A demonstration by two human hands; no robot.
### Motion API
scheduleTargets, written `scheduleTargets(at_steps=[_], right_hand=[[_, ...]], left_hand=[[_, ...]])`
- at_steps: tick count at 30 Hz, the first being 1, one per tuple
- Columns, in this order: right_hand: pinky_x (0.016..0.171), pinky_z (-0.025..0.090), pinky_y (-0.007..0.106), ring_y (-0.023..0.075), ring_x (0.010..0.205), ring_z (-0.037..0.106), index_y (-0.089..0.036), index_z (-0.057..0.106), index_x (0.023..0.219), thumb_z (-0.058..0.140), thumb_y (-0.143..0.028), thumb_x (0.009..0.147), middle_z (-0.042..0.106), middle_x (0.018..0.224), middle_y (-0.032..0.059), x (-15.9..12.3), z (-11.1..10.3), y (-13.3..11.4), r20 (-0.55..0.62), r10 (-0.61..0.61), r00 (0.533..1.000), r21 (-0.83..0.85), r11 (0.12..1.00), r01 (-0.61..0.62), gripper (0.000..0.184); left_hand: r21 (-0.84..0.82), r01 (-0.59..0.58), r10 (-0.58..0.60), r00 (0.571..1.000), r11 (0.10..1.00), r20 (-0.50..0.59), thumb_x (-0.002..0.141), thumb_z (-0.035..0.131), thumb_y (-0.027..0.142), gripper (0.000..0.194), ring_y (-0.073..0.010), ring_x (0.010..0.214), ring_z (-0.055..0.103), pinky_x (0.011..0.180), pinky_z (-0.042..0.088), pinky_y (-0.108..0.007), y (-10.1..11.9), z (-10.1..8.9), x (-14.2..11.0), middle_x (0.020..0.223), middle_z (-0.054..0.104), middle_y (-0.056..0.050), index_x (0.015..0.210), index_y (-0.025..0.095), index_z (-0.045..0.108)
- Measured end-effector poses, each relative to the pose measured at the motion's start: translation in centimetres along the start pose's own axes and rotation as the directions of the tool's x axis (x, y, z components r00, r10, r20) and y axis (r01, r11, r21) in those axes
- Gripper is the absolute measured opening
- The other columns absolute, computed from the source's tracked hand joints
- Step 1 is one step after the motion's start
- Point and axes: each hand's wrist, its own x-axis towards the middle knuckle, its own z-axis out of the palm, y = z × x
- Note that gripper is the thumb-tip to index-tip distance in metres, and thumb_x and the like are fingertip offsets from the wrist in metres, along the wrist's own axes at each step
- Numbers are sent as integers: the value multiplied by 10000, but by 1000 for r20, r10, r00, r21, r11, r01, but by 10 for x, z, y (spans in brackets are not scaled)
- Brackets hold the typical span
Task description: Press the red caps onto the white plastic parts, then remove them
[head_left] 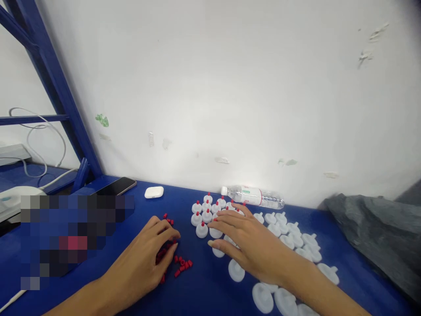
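Note:
My left hand (pixel 149 248) is low over a pile of small red caps (pixel 182 262), its thumb and index finger closing together with a bit of red between the tips. The palm hides part of the pile. My right hand (pixel 248 237) is stretched out, fingers apart, above white plastic funnel-shaped tops (pixel 237 270). No object shows in its grip. Beyond its fingertips stands a cluster of white tops fitted with red caps (pixel 196 218). Several white tops without caps (pixel 311 239) lie on their sides under and right of my right forearm.
A clear bottle (pixel 253 196) lies against the wall, with a white earphone case (pixel 154 192) and a phone (pixel 115 186) farther left. Dark grey plastic sheeting (pixel 371 237) covers the right side. A blue metal frame (pixel 62 83) rises at left, beside white cables (pixel 62 140).

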Motion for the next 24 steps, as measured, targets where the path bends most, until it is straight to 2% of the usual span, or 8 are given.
scheduleTargets(at_steps=[3, 7, 9, 12, 16, 19, 22, 24], right_hand=[[1120, 397, 435, 198, 1115, 647, -248, 618, 1212, 553, -282, 1056, 718, 1177, 25, 2, -3, -10, -93, -36, 995, 28, 999, 38, 173], [1022, 452, 371, 192, 1103, 639, -214, 545, 1213, 463, -44, 1007, 703, 1175, 46, 4, 6, -29, -93, -199, 975, 7, 980, 201, 279], [953, 476, 378, 202, 984, 661, -183, 524, 1170, 474, -46, 987, 715, 1069, 55, 5, 16, -38, -159, -253, 954, -55, 967, 247, 234], [812, 493, 353, 185, 778, 651, -187, 507, 1081, 496, -66, 967, 710, 896, 12, 7, 30, -47, -256, -327, 910, -122, 945, 305, 166], [735, 468, 336, 170, 683, 620, -174, 515, 1039, 507, -62, 942, 696, 778, -19, 8, 37, -52, -285, -397, 872, -167, 917, 363, 148], [709, 459, 327, 158, 660, 595, -191, 538, 922, 478, -77, 966, 658, 704, -34, 8, 37, -55, -291, -426, 857, -183, 904, 387, 137], [830, 480, 333, 153, 709, 610, -203, 572, 862, 486, -88, 986, 685, 769, -17, 5, 36, -59, -297, -479, 826, -249, 874, 417, 190], [933, 471, 350, 161, 715, 611, -211, 608, 874, 510, -91, 983, 700, 784, -3, 0, 32, -59, -275, -499, 822, -320, 854, 411, 189]], left_hand=[[-12, 7, -8, 997, 1000, -79, 1031, 466, 273, 201, -226, 1014, 560, 902, 511, -376, 6, -2, -2, 1074, 650, -43, 1115, 240, 646], [-9, -75, 73, 985, 997, -158, 998, 550, 277, 171, -227, 998, 566, 924, 500, -396, 18, -6, -7, 1050, 658, -33, 1149, 257, 626], [-9, -178, 174, 971, 984, -161, 968, 588, 239, 153, -217, 956, 570, 905, 508, -388, 25, -10, -9, 1003, 660, -29, 1118, 251, 615], [6, -342, 339, 929, 940, -146, 956, 565, 132, 107, -186, 841, 570, 777, 532, -308, 35, -17, -10, 861, 656, -11, 977, 234, 589], [27, -418, 418, 901, 908, -114, 986, 490, 145, 200, -192, 770, 600, 703, 562, -281, 39, -18, -14, 767, 671, -5, 898, 270, 620], [36, -339, 340, 936, 940, -86, 995, 508, 277, 190, -220, 837, 650, 750, 602, -303, 33, -10, -29, 842, 720, -10, 997, 334, 689], [-4, -138, 136, 979, 990, -151, 995, 501, 426, 250, -246, 918, 674, 752, 620, -320, 25, 0, -48, 916, 737, -23, 1152, 367, 687], [-139, -40, 22, 991, 989, -133, 1007, 447, 486, 294, -232, 793, 656, 645, 602, -310, 20, -1, -51, 788, 686, -23, 993, 334, 699]])
